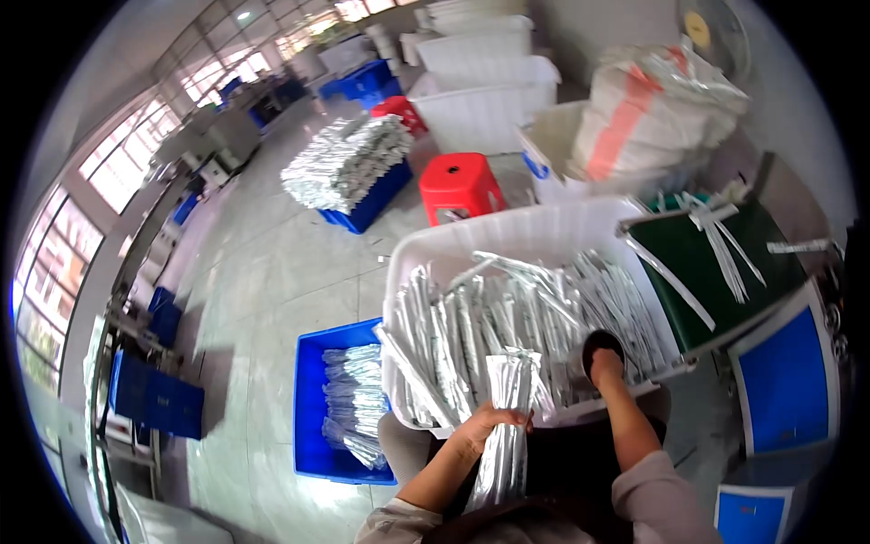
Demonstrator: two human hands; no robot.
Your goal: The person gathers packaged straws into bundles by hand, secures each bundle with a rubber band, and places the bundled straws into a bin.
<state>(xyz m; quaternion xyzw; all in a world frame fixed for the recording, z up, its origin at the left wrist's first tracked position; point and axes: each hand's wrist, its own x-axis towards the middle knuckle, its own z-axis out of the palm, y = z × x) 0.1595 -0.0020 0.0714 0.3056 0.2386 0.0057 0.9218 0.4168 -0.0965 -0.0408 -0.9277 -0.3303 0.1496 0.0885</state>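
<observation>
My left hand [488,426] is wrapped round a bundle of long silver foil packets [509,385], held upright at the near edge of the white tub [408,272]. Many loose silver packets [471,317] lie in that tub. Over the tub's right part, my right hand [605,363] reaches down; a dark band or cuff covers it and its fingers are hidden. To the left of the tub, a blue crate [310,390] on the floor holds stacked silver packets [355,399].
A green-topped table [725,263] with white strips stands at the right, above blue cabinets [787,381]. Beyond the tub are a red stool [458,181], another blue crate [367,204] heaped with packets, white tubs [485,109] and a large sack [652,118].
</observation>
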